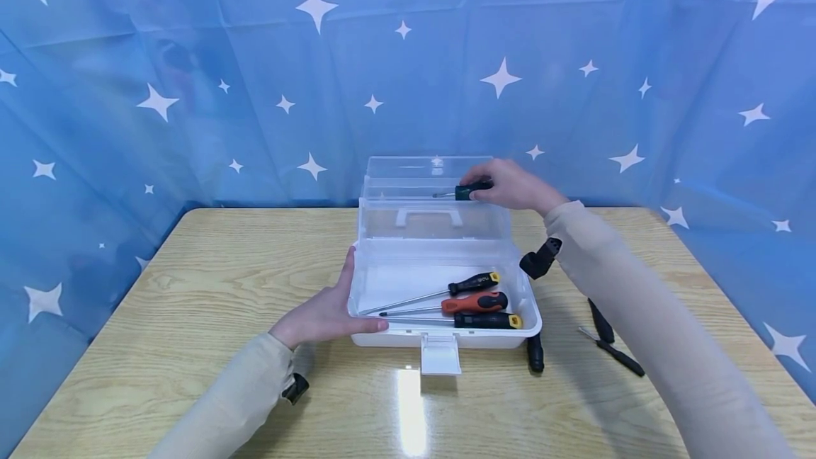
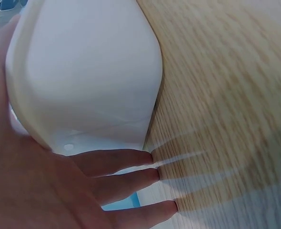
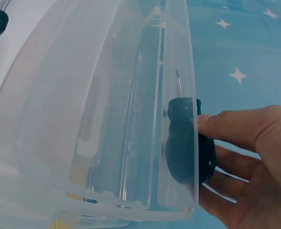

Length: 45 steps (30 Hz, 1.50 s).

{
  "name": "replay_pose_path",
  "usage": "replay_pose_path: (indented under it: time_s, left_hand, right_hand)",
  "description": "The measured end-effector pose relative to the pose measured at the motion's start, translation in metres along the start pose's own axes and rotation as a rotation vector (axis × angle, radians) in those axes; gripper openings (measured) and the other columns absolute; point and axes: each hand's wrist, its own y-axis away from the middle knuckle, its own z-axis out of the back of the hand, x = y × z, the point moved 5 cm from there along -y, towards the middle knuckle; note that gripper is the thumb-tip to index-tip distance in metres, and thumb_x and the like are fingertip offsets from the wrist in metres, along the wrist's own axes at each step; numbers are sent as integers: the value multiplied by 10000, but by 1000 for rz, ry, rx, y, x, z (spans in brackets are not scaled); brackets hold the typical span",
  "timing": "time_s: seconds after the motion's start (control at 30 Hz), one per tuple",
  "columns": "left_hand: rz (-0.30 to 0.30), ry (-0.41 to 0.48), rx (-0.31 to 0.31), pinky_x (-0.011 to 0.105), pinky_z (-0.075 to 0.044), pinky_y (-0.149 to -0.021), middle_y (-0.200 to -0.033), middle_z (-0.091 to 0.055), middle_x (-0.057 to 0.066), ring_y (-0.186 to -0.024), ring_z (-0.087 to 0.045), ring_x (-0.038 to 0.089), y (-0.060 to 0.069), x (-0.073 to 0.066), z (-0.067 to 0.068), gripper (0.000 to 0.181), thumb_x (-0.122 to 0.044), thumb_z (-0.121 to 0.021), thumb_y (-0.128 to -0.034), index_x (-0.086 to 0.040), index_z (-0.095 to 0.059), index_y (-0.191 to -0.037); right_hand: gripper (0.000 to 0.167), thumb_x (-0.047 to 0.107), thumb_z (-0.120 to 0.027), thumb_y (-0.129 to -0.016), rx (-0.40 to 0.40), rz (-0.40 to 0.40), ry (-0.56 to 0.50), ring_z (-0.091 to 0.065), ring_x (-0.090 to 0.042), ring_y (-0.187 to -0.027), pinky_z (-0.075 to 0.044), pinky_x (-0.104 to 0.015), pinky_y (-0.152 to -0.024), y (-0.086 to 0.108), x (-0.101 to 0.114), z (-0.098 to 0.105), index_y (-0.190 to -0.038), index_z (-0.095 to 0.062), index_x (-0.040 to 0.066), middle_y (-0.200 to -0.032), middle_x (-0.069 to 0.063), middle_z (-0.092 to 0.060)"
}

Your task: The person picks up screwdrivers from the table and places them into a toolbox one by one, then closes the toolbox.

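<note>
A white toolbox [image 1: 389, 338] with a raised translucent lid [image 1: 382, 222] stands on the table. My left hand [image 1: 321, 317] spans its left end, thumb across the front corner and fingers extended; in the left wrist view the fingertips touch the tabletop. At the back, my right hand [image 1: 510, 186] grips a short dark-green screwdriver [image 3: 178, 143] by its handle, at the clear top section, tip pointing left. Inside the box lie a long black screwdriver [image 1: 472, 283] with a yellow end, an orange-and-black screwdriver [image 1: 468, 303] and another black-and-yellow screwdriver [image 1: 484, 321].
Right of the box, a black handle [image 1: 535, 354] sticks out by its front corner. Farther right, partly under my right sleeve, lie another black handle [image 1: 601, 323] and a small black-handled tool [image 1: 618, 356]. A blue star-patterned curtain [image 1: 408, 69] hangs behind the table [image 1: 223, 268].
</note>
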Motion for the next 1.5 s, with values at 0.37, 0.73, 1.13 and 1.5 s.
replay_pose_path:
  time_s: [0.37,0.73,1.13,1.5]
  left_hand:
    - [12,22,5,482,-463,-884,-1321,-493,307,-1028,-589,296,1,2,-2,1310,-539,-792,-729,-225,204,-1520]
    - [15,41,2,519,-444,-911,-1345,-482,290,-1094,-565,328,2,3,-2,1303,-530,-795,-731,-245,202,-1520]
    - [24,15,1,492,-459,-892,-1328,-486,309,-1062,-581,310,1,3,0,1301,-550,-786,-732,-251,207,-1518]
    - [-6,42,9,518,-445,-911,-1341,-478,305,-1109,-558,343,0,1,-1,1302,-530,-794,-732,-241,202,-1520]
  right_hand:
    - [294,24,-580,-948,4,-4,-33,-577,-340,-1064,-470,-480,-863,1,-1,-2,-1231,-614,-46,-1204,-212,-607]
    - [319,41,-567,-960,-48,46,-62,-525,-396,-1162,-400,-537,-968,23,0,12,-1250,-579,-90,-1227,-248,-585]
    - [297,71,-587,-960,-118,16,-10,-562,-380,-1113,-423,-527,-948,56,-13,25,-1227,-610,-57,-1191,-226,-614]
    - [293,88,-571,-976,-159,62,18,-599,-366,-1051,-454,-528,-906,95,-18,26,-1218,-613,-70,-1174,-235,-625]
